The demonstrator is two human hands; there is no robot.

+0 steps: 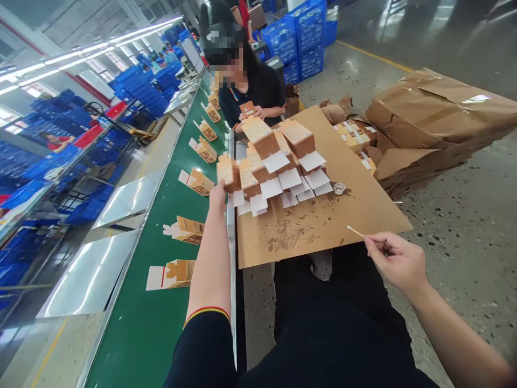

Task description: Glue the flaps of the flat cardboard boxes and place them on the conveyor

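1. Cotton swab: pinched between the thumb and fingers of the right hand, its white tip pointing up and left, above the desk's near right part.
2. The desk has a brown cardboard top, with dark specks and a patch of smears near its front edge.
3. Along the left side runs a green conveyor belt, reaching far back. A spaced row of printed cartons lies on it, their flaps standing open.
4. A small clear cup sits on the desk, just beside the stack's white flaps.
5. The left hand, well apart from the right one, touches the front carton at the stack's left end; I cannot tell whether its fingers close around it.
6. The stack of cartons rises in layers, open white flaps facing the wearer.
7. To the right, brown wrapping partly covers more cartons.
8. Beyond the stack, a co-worker in a dark shirt holds a small brown carton in both hands.
9. Blue crates stand piled behind.
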